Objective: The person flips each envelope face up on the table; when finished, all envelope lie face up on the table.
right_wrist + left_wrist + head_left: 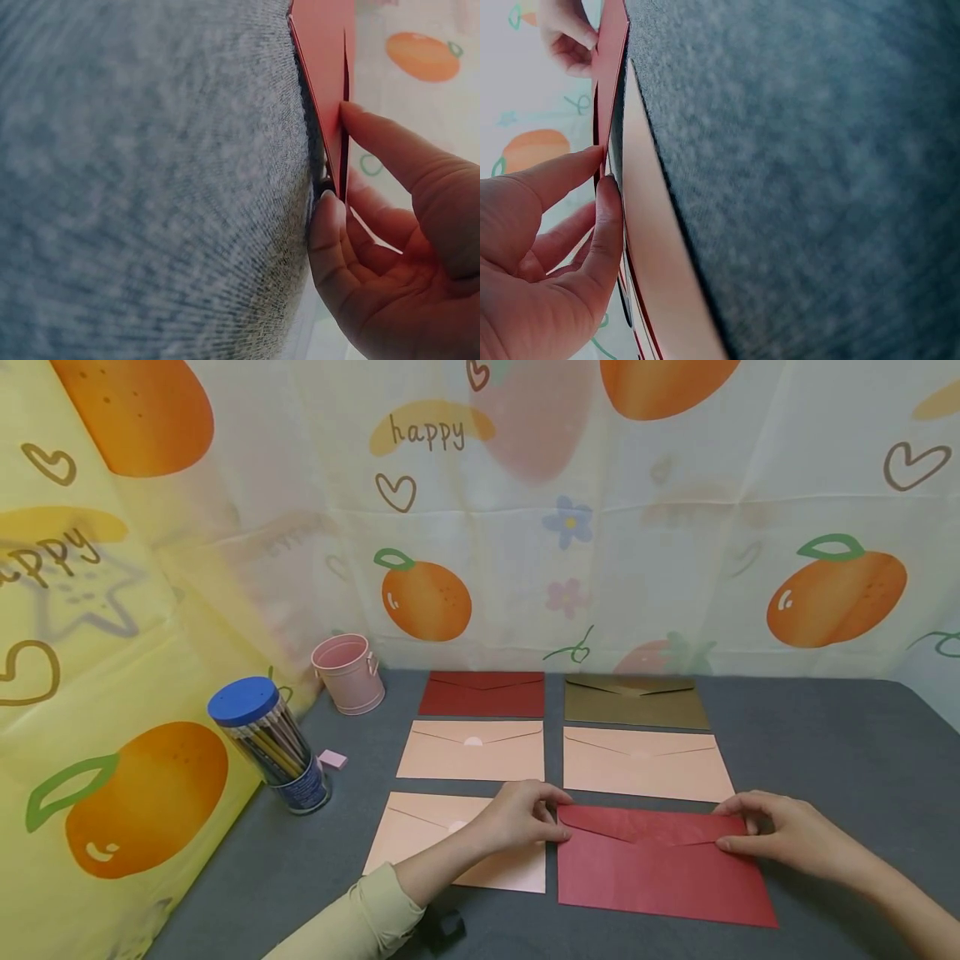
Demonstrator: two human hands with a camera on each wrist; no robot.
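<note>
A red envelope (660, 877) lies at the front right of the dark table, flap side up, its far edge slightly raised. My left hand (513, 817) pinches its upper left corner between thumb and fingers. At the upper right corner, my right hand (787, 835) pinches the same envelope; in the right wrist view the thumb (375, 139) is on the flap side. Beneath my left forearm, partly hidden, is a pale pink envelope (405, 839). Farther back lie two more pale pink envelopes, one left (468, 760) and one right (645, 768).
At the back are a dark red envelope (480, 697) and an olive envelope (633, 706). To the left stand a blue-lidded jar of pencils (277, 747) and a small pink bucket (351, 681), with a pink block (332, 760) between. A fruit-print cloth (510, 568) hangs behind.
</note>
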